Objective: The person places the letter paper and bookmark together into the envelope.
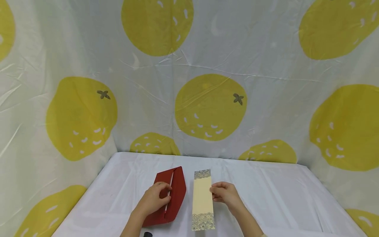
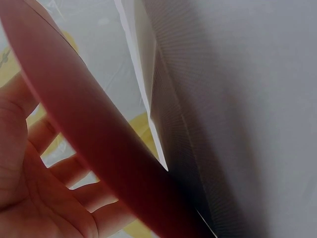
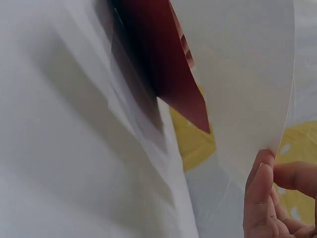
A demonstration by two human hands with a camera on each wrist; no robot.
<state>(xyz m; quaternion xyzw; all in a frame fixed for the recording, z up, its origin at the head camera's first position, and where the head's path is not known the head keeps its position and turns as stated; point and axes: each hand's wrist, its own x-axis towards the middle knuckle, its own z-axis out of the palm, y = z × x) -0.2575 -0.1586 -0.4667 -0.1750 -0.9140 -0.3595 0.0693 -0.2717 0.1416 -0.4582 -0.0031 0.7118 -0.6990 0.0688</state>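
A red envelope (image 1: 179, 194) with its pointed flap folded out lies slanted left of centre in the head view. My left hand (image 1: 155, 197) grips it at the opening, where a thin white strip shows along the slot. In the left wrist view the envelope (image 2: 94, 129) is tilted up and hides the fingertips. My right hand (image 1: 226, 196) pinches the right edge of a long cream card (image 1: 202, 196) with grey-blue lacy patterns at both ends. Held lengthwise beside the envelope, the card (image 3: 252, 74) shows its plain back in the right wrist view, bending slightly.
A white cloth (image 1: 266, 197) covers the table under both hands. Behind and at the sides hangs a pale curtain (image 1: 148, 98) printed with big yellow fruits. The top of a small black object (image 1: 147, 234) shows at the bottom edge, near the left forearm.
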